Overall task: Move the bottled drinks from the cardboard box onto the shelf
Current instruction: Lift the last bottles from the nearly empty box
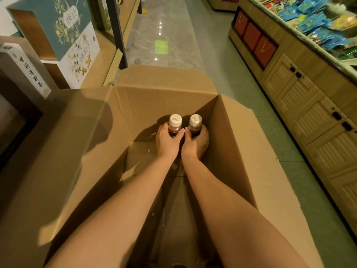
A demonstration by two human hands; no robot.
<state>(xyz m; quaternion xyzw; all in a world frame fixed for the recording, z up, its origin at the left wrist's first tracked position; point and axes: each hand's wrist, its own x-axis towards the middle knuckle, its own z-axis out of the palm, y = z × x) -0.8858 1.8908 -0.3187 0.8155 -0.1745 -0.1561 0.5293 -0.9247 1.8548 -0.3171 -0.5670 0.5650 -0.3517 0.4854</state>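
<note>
Writing first, from the head view: the white caps of the two bottles each carry a small printed mark, too blurred to read. To the left, a teal gift box (58, 26) shows an oval label with Chinese characters among drawn flowers. The white gift box (83, 57) under it bears more characters beside printed plants. A narrow pale box (29, 70) nearer the camera has a column of brush-style characters down its side.

The cardboard box (173, 101) is plain brown corrugated board, its four flaps folded outward, standing on the floor (164, 26) of glossy grey tiles. Both bottles stand upright and side by side at its far end, against the far wall. They are clear with dark reddish-brown drink inside and ribbed round caps.

The left hand (168, 140) wraps its fingers and thumb around the left bottle (175, 122) just below the cap. The right hand (195, 142) grips the right bottle (195, 121) the same way. The two thumbs lie between the bottles, close together. Both bare forearms reach down into the box.

On the right runs a light wooden cabinet (309, 105) with slatted doors and dark handles. Red bags (253, 37) sit in a recess in it. Shiny blue and yellow packets (318, 26) are heaped on top.
</note>
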